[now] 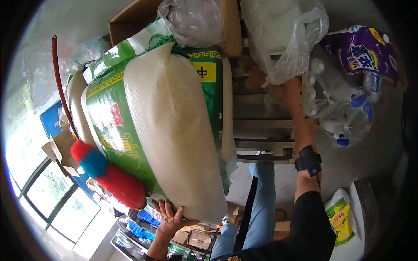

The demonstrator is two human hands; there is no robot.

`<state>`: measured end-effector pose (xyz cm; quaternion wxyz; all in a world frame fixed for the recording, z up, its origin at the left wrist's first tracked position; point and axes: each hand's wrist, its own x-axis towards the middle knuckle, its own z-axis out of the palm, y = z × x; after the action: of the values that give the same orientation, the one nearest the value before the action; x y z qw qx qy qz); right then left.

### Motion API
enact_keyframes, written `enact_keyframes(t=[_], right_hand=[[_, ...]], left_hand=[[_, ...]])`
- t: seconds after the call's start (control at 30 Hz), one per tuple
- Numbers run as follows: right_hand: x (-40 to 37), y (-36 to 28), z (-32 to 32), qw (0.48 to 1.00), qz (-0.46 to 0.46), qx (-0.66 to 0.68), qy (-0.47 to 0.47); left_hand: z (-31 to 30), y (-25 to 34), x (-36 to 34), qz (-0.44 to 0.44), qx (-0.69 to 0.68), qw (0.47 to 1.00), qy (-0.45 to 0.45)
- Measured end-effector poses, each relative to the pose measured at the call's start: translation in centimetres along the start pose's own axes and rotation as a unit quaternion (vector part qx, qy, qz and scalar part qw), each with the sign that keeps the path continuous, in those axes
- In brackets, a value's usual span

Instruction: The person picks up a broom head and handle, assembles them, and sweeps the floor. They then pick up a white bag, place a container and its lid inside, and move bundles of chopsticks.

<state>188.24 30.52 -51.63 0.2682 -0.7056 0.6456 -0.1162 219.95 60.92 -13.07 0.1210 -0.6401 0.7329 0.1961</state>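
A large woven sack [174, 130], green and translucent white with pale contents, fills the middle left. My left hand [170, 218] lies against the sack's near end, its fingers spread. Reaching out over a slatted wooden pallet [261, 124], my right hand [285, 93] is by the lower end of a clear plastic bag [289, 48]. Motion blurs that hand, and its fingers do not show clearly. Across the sack's left side rests a fluffy red and blue duster [119, 187] with a thin red handle.
Right of the pallet lie a purple detergent pouch [365, 52] and bagged bottles [344, 111]. A cardboard box [233, 28] holding plastic stands at the back. A yellow-green bag [340, 217] is at lower right. Blue bins [148, 217] sit on shelving below the window [56, 191].
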Motion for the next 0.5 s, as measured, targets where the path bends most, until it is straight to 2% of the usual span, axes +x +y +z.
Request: enact_keyframes(t=[0.1,0.17,0.23,0.33,0.43,0.5], right_hand=[[-1.4,-3.3,1.6,0.989,0.016,0.091,-0.114],[-3.2,-3.9,3.2,0.984,-0.043,0.149,-0.083],[-5.4,-5.6,3.4,0.974,-0.015,0.222,-0.052],[-10.5,-6.5,1.3,0.933,0.046,0.352,-0.052],[-16.1,-6.0,-3.6,0.919,0.168,0.330,-0.132],[-21.2,-3.6,-6.3,0.895,0.202,0.384,-0.106]], left_hand=[[0.1,-0.1,-0.1,0.001,-0.005,1.000,-0.010],[-0.1,-0.2,-0.3,-0.002,0.001,1.000,-0.016],[0.0,-0.2,-0.3,0.001,0.009,1.000,-0.012],[0.2,-0.2,-0.2,0.000,0.019,1.000,-0.009],[-0.2,0.0,-0.1,-0.015,0.018,0.999,-0.040],[-0.5,0.0,0.1,-0.020,0.012,0.998,-0.053]])
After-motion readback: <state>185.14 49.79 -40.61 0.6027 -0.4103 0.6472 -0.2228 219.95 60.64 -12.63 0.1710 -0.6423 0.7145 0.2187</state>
